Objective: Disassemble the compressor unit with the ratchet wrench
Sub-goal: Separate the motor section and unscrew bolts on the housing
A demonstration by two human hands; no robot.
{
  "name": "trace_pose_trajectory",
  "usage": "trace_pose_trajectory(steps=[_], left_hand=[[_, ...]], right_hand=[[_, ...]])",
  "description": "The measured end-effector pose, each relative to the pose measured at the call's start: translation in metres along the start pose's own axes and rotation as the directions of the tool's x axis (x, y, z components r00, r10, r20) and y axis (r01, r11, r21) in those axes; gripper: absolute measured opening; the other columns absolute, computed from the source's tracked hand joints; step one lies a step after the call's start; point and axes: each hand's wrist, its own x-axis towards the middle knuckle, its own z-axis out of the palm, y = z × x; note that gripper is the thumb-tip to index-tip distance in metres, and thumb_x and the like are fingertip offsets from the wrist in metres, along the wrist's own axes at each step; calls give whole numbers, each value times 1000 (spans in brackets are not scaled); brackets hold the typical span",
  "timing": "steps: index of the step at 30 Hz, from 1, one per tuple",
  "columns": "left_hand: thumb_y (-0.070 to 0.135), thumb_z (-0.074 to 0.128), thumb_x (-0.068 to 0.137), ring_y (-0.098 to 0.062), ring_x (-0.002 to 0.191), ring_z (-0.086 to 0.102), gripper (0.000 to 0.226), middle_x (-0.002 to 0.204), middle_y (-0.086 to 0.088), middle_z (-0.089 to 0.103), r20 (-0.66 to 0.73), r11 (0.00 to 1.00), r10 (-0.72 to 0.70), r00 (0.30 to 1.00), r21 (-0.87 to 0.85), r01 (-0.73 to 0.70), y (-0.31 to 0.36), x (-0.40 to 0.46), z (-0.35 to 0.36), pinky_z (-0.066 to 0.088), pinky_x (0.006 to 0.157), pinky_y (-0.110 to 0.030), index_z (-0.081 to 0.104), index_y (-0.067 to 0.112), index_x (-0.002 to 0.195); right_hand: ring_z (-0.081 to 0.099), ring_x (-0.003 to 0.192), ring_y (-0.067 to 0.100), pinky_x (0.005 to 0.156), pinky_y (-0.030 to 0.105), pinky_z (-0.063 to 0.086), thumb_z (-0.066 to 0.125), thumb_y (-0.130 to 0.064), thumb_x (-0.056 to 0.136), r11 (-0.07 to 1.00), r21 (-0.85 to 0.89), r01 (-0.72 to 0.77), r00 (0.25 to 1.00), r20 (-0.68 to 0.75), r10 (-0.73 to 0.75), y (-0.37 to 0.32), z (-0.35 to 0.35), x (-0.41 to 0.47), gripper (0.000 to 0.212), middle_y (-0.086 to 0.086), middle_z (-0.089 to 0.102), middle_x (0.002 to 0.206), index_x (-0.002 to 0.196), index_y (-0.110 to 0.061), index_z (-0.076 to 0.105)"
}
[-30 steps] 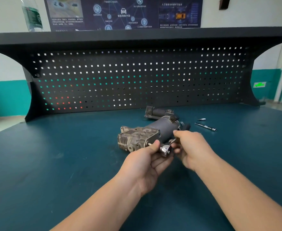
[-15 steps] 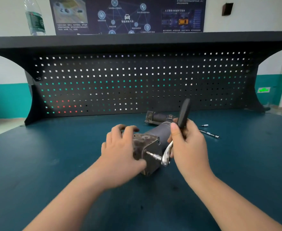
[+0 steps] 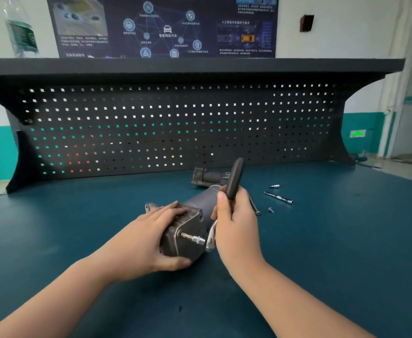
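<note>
The grey compressor unit [image 3: 192, 222] lies on the blue bench top, its square metal end plate turned toward me. My left hand [image 3: 148, 236] grips that end, fingers laid over the top and thumb under the front corner. My right hand [image 3: 235, 224] holds the ratchet wrench [image 3: 234, 179] by its black handle, which points up and away. The wrench's chrome head sits low beside my palm, and its socket bit [image 3: 193, 238] is seated on a bolt in the end plate.
A second dark compressor part [image 3: 207, 178] lies behind the unit. To the right lie an extension bar [image 3: 278, 197], a small socket bit [image 3: 274, 186], a loose bolt [image 3: 270, 210] and a long bolt [image 3: 254, 205]. A black pegboard [image 3: 175, 128] backs the bench; a water bottle [image 3: 21, 28] stands on its shelf.
The unit has been swung round so its end plate faces me. My left hand moved from the wrench head onto the unit. The wrench handle rose upright in my right hand.
</note>
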Motion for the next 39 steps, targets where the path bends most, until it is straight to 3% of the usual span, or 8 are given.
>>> trace_pose_trajectory(steps=[12,20,29,32,34,36,38,39], left_hand=[[82,57,52,-7,140,19,107,155,15,13,-2,995,-100,995,10,100,-9,-11,-7,18,108,-18,18,42,143],[84,52,51,-16,141,20,111,156,8,16,-31,990,-131,991,43,132,-21,13,8,23,113,-31,18,35,145],[76,58,59,-16,141,20,102,156,6,17,-40,970,-226,973,76,229,1,18,9,27,111,-35,19,36,144],[69,57,67,-7,115,50,64,125,16,54,-277,945,-314,908,-178,273,24,9,-2,42,89,-25,48,35,120],[48,53,82,-4,70,59,20,75,16,65,-480,794,-528,701,-571,207,46,4,-7,44,61,-20,57,28,80],[19,49,90,-11,43,51,22,52,6,56,-120,274,-779,616,-948,161,67,6,-8,40,42,-22,54,15,69],[5,43,89,-12,34,48,22,51,-2,51,371,-268,-676,637,-929,256,84,11,-1,37,35,-15,50,9,69],[2,40,89,-13,38,50,21,56,-5,52,491,-412,-587,643,-865,285,91,13,4,39,35,-13,49,7,71]], right_hand=[[55,58,25,63,38,49,52,-27,95,991,-129,25,979,201,2,-15,17,30,18,8,64,71,83,-15,54],[47,32,6,42,19,37,54,-23,92,982,-141,-122,981,133,141,8,22,56,25,-4,58,47,69,-12,55],[50,33,11,46,24,39,56,-26,90,986,-135,-96,989,95,109,4,10,59,17,-1,63,52,81,-12,58],[53,33,14,36,21,36,57,-22,89,986,-113,-126,987,83,135,5,6,57,16,2,62,50,79,-9,57],[52,31,15,32,18,33,57,-16,88,971,-41,-237,967,91,239,7,6,58,16,3,60,45,76,-6,56],[46,29,10,30,16,30,57,-10,89,902,88,-423,903,127,411,10,6,61,19,2,57,40,72,-2,56],[42,27,5,29,13,29,57,-8,92,793,197,-577,815,197,545,15,6,62,21,2,54,38,72,-1,55],[41,27,4,28,13,29,57,-9,93,744,222,-630,775,238,585,17,7,62,21,2,54,37,73,-1,55]])
